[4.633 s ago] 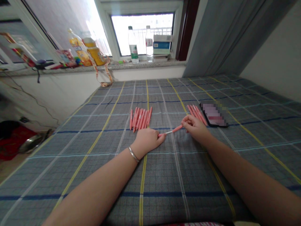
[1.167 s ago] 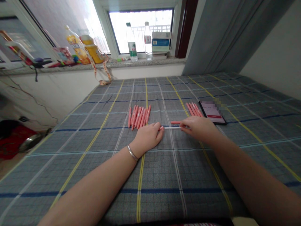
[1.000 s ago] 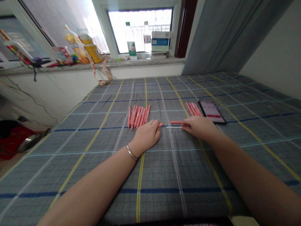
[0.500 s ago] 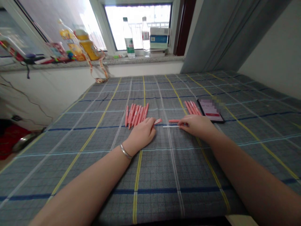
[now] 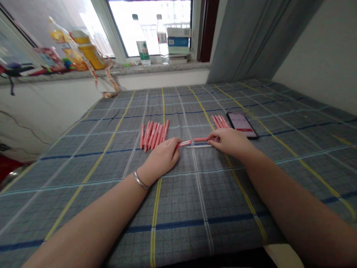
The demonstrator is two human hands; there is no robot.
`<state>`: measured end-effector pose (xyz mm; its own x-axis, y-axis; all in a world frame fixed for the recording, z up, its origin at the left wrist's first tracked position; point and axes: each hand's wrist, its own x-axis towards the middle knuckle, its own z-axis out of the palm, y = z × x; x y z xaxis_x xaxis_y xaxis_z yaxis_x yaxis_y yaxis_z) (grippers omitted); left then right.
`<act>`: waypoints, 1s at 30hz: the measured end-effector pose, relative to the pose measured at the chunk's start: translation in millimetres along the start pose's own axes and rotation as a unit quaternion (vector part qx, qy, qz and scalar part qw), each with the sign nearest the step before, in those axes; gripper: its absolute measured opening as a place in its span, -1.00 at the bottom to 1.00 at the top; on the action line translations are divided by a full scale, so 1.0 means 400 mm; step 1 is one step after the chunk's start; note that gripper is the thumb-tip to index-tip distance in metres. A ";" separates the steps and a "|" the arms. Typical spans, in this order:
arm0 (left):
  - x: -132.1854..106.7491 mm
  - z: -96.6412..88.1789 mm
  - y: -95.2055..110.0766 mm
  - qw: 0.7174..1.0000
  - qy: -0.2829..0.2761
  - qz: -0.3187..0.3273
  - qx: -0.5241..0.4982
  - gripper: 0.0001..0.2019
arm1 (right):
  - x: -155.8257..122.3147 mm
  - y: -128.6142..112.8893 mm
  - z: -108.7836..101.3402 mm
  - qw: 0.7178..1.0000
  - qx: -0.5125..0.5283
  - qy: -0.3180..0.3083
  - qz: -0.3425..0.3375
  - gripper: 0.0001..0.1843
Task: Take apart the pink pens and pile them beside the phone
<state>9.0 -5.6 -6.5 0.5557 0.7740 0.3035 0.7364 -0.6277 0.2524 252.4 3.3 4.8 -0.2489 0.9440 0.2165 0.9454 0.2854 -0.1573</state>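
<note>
My left hand (image 5: pixel 163 154) is closed, pinching a short pink pen part with a white label (image 5: pixel 185 143) that sticks out to the right. My right hand (image 5: pixel 230 140) has thumb and fingertips pinched on the right end of a pink pen barrel (image 5: pixel 200 139) lying crosswise on the cloth. The two pink parts are nearly end to end, with a small gap. A thin white stick, like a pen refill (image 5: pixel 198 146), lies just below the barrel, its right end by my right fingertips. Beyond my left hand rests a row of several pink pens (image 5: pixel 153 134).
More pink pens (image 5: pixel 219 121) lie behind my right hand, partly covered by it, beside a phone (image 5: pixel 242 125) with a lit screen. Everything rests on a checked grey cloth (image 5: pixel 178 208). Bottles (image 5: pixel 143 52) and stacked boxes (image 5: pixel 178 41) stand on the windowsill behind.
My right fingertips have shifted from the white stick to the pink barrel. The labelled part shows further out of my left fingers, closer to the barrel. The view has shifted slightly.
</note>
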 end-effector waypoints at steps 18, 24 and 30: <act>0.053 0.048 0.024 0.961 0.058 0.200 0.181 -0.79 | 0.015 0.022 0.040 0.989 0.135 0.011 0.061 -0.75; 0.067 0.064 0.033 0.963 0.056 0.195 0.179 -0.82 | 0.004 0.031 0.072 0.985 0.167 0.011 0.042 -0.76; 0.047 0.058 0.044 0.966 0.055 0.185 0.172 -0.77 | -0.009 0.037 0.072 0.978 0.203 0.004 0.055 -0.77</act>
<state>41.4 -0.2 -17.5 0.7757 0.4759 0.4145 0.5896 -0.7808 -0.2069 261.3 8.9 -26.2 -0.1468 0.9719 0.1841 0.8041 0.2257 -0.5500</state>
